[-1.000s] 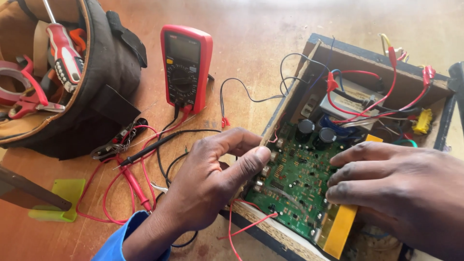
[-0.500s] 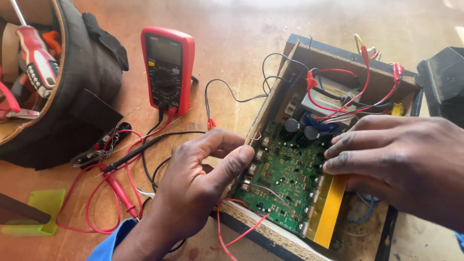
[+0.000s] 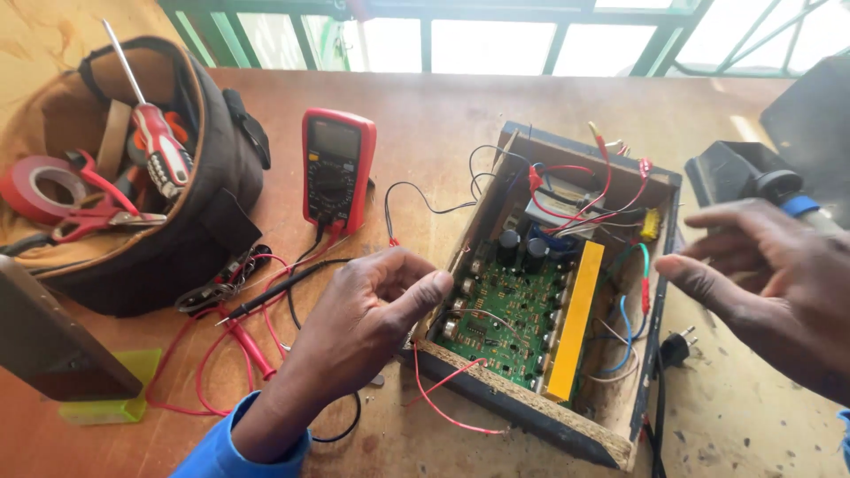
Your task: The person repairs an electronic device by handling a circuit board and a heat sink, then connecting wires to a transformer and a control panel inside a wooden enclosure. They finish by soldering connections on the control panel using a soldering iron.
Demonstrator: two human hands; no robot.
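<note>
One screen shows: the small grey rectangular display (image 3: pixel 334 139) on the red-cased, dark-faced handheld multimeter (image 3: pixel 337 170), lying flat on the wooden table up and to the left of the left hand (image 3: pixel 372 323). The display sits at the meter's far end, pale and dull. No packages, labels or signs can be made out.

A red multimeter (image 3: pixel 337 168) lay near the bench's far edge. Left of it stood a dark tool bag (image 3: pixel 190 208) holding a red screwdriver (image 3: pixel 158 137), pliers (image 3: pixel 97 208) and tape (image 3: pixel 35 188).
</note>
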